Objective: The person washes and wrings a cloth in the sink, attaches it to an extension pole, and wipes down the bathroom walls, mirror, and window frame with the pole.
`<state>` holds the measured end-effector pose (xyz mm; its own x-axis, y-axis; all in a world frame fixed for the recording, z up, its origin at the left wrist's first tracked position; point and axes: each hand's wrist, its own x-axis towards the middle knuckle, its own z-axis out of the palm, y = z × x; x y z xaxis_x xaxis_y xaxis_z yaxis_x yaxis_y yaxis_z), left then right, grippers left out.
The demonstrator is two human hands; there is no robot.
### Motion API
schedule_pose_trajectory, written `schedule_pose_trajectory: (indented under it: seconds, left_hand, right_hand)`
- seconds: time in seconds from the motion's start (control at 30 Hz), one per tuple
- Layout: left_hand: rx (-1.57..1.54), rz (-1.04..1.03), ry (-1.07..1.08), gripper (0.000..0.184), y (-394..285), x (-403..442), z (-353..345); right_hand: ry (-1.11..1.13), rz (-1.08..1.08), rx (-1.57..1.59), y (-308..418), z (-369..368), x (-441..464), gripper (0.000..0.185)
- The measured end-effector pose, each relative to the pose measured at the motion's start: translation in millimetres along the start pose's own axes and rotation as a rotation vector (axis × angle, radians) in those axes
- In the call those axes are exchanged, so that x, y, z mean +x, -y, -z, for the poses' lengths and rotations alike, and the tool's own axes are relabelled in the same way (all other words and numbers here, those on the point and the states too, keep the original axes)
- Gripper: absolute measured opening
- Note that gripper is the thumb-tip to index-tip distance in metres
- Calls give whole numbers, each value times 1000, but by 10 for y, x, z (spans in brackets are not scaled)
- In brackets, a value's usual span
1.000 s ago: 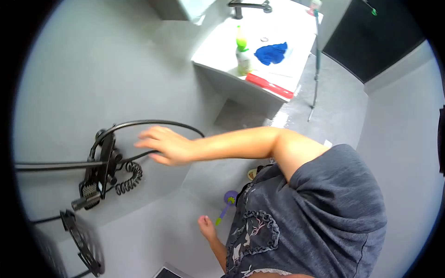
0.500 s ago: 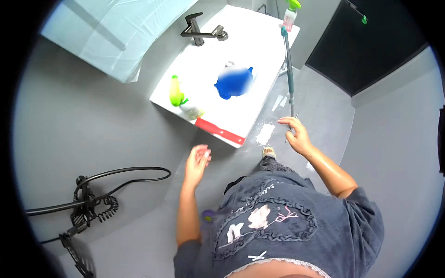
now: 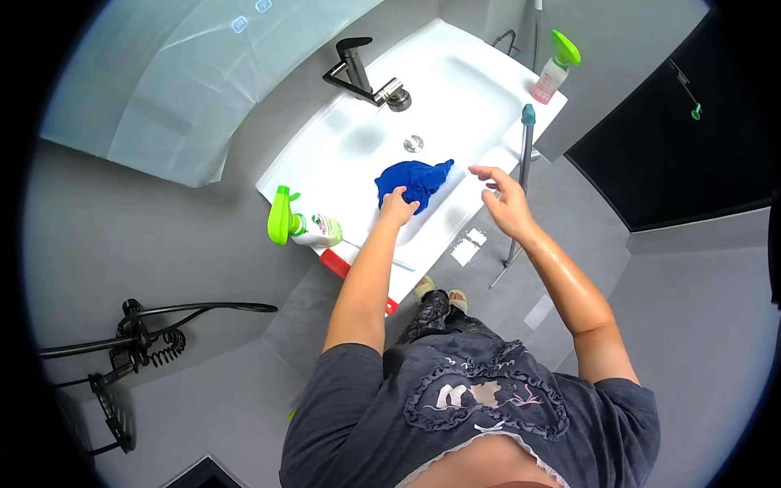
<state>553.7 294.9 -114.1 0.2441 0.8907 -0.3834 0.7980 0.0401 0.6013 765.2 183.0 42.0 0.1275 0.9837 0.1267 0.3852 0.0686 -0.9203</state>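
Note:
A crumpled blue cloth (image 3: 411,179) lies in the basin of the white sink (image 3: 455,77), just in front of the drain (image 3: 413,144). My left hand (image 3: 399,206) is on its near edge, with the fingertips partly sunk into the fabric. To the right, my right hand (image 3: 506,205) hovers over the sink's front rim. Its thumb and fingers are apart and hold nothing.
A green-topped spray bottle (image 3: 317,229) is at the sink's left end, beside a red strip-like tool (image 3: 334,262). Another spray bottle (image 3: 551,79) stands at the far right corner. A pole (image 3: 525,159) leans against the front rim, below the dark faucet (image 3: 355,71).
My left hand has moved up and forward from beside the sink onto the blue cloth. My right hand has shifted slightly left toward the basin. The view has moved closer to the sink.

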Motion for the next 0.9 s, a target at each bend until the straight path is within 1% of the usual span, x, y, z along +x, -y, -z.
schedule_pose_trajectory:
  seconds: [0.03,0.07,0.2,0.23,0.3,0.33,0.37,0.43,0.47,0.5,0.53,0.57,0.6,0.63,0.7,0.73,0.77,0.8,0.83,0.9]
  left_hand:
    - [41,28,-8,66,45,80,-25]
    - [16,49,14,70,85,163,-28]
    - [188,122,36,84,90,337,18]
    - [183,121,34,84,98,380,38]
    - [293,91,70,85,98,450,86]
    - [304,58,35,73,119,467,67]
    - [296,62,28,73,137,504,63]
    - [333,10,75,55,146,523,80]
    - [303,-41,36,36,134,515,88]
    - [295,-22,27,36,128,574,68]
    - [87,17,-33,33,139,626,16]
    - [-120,58,-99,30,147,661,-30]
    - [-225,56,-241,27,131,735,-61]
    - [-283,33,-349,26,63,797,-19]
    - [-643,108,-345,26,-32,1008,136]
    - [-706,173,-350,26,-189,1022,277]
    - [-768,232,-359,27,-354,1050,462]
    - [-836,233,-328,29,-412,1108,540]
    - [-982,250,-309,29,-353,1218,501]
    - [-1063,264,-294,23,-376,1333,491]
  right_hand:
    - [-9,-5,53,36,-33,135,41]
    - [0,-21,57,111,-39,256,41]
    - [11,-81,155,209,-107,766,41]
    - [13,-71,180,193,-135,936,41]
    - [25,-53,196,175,-190,1312,41]
    - [46,-65,230,164,-232,1512,41]
    - [67,-78,267,157,-270,1723,42]
    - [135,-101,252,152,-340,2154,46]
    - [164,-151,289,146,-400,2380,48]
    - [196,-202,324,131,-467,2597,51]
    - [225,-204,325,108,-555,2796,51]
    - [220,-275,410,98,-658,2989,55]
    - [214,-341,489,101,-746,3217,58]
    - [245,-349,487,93,-845,3408,58]
    - [207,-392,711,33,-1035,3684,48]
    - [232,-404,712,10,-1078,3805,48]
    - [283,-427,808,28,-1114,3945,40]
    - [329,-454,901,71,-1111,4010,33]
    - [348,-462,899,98,-1090,4048,33]
    - [452,-442,1026,92,-1041,4105,9]
